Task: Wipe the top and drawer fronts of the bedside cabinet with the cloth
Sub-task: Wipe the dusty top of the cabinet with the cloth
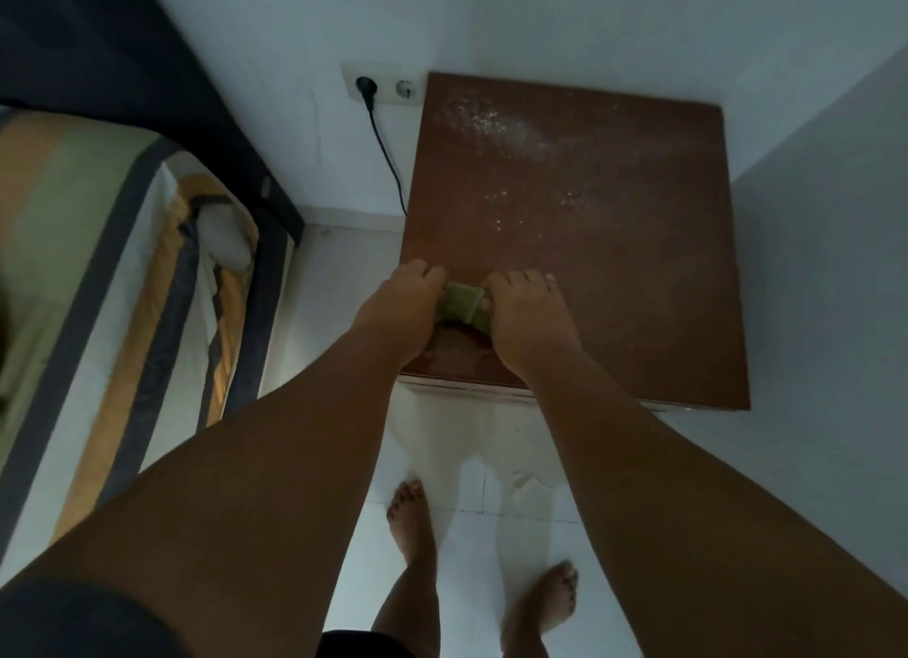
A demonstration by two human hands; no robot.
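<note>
Green cloth [462, 306] btwn L hand [400, 308] & R hand [525, 318], fingers gripping both ends, over cabinet top [614, 245]

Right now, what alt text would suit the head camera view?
Both hands, left hand and right hand, hold a green cloth on the brown cabinet top, still speckled with white dust near the wall.

One head-worn wide-angle view looks steeply down and forward from above the bedside cabinet [589, 245], close over its brown top. Both forearms reach in from the bottom edge; the bed [113, 274] fills the left side.
</note>
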